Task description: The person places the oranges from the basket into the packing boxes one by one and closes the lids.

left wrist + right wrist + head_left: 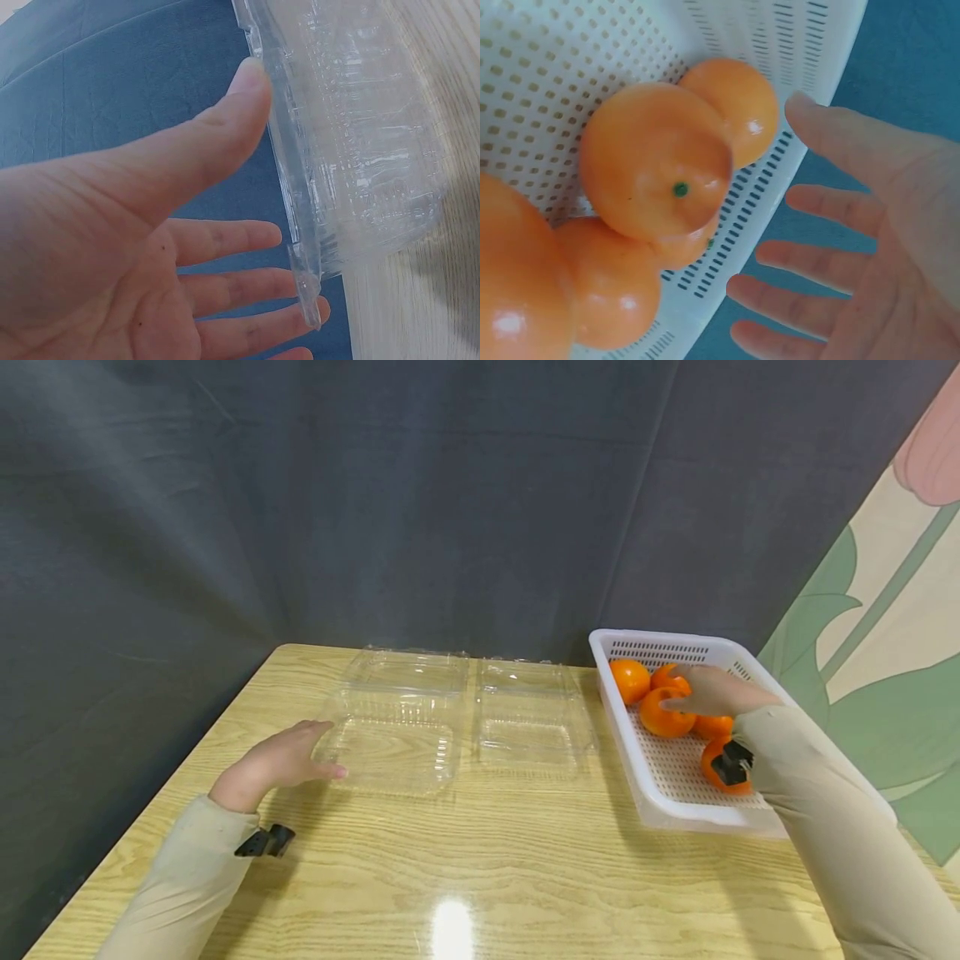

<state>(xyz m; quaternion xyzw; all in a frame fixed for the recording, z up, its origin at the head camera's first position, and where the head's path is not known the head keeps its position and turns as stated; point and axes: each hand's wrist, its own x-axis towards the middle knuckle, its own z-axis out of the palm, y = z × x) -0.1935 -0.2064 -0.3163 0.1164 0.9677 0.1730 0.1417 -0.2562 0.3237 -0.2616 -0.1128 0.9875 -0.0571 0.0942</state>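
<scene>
My left hand [281, 762] is at the left side of a clear plastic clamshell box [390, 752] that lies with its lid folded back. In the left wrist view, the thumb and fingers are spread straight at the rim of the box [367, 150]. My right hand [716, 691] reaches over a white plastic basket [660, 806], above several oranges [666, 717]. Seen from the right wrist, its fingers are extended and apart from the nearest orange [656, 161], which shows a green stem spot. Neither hand holds anything.
A second, smaller clear clamshell box [528, 739], lid folded back, lies between the first box and the basket. The wooden table [375, 877] ends at a dark curtain [420, 510] behind. A flower-patterned cloth [900, 635] hangs at the right.
</scene>
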